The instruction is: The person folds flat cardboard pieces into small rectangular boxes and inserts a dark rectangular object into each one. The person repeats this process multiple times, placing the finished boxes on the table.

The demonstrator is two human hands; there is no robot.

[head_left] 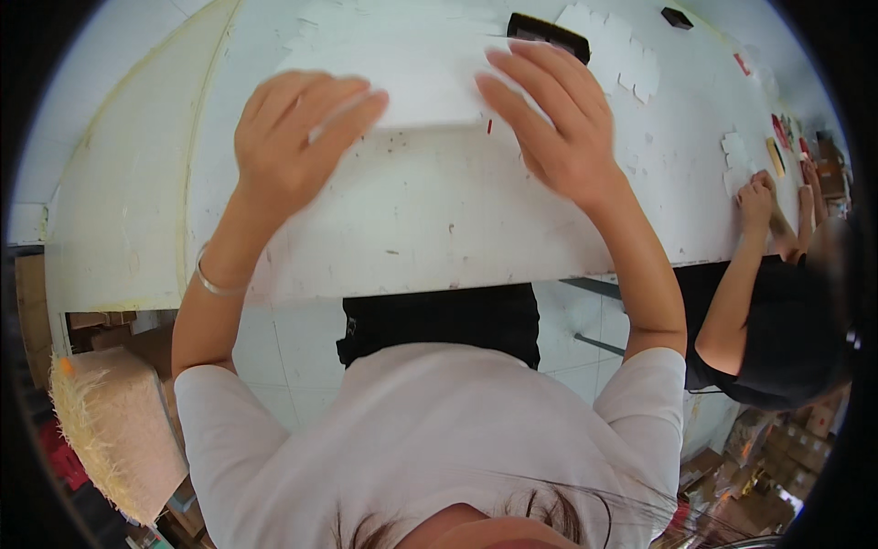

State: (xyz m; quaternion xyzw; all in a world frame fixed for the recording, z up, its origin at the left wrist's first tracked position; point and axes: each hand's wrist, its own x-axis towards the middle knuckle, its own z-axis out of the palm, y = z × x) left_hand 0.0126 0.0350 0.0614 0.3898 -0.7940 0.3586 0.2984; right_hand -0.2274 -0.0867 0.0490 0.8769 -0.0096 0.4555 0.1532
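Observation:
A white sheet [430, 87], of paper or thin card, lies at the far part of the white table [402, 220], between my two hands. My left hand [297, 133] is at the sheet's left end, palm down, fingers stretched out and thumb apart. On the other side my right hand [558, 119] has its fingers extended and spread beside the sheet's right end. Both hands are slightly blurred, and whether the fingertips touch the sheet cannot be made out. A small red strip [489, 126] sits near my right thumb.
Beyond my right hand stands a black tray-like object [549, 37], beside white cut-out pieces [622, 55]. A small dark block [677, 17] lies farther off. At the right, another person's hands [757, 197] work near white pieces [736, 160]. A cardboard box [123, 430] stands at lower left.

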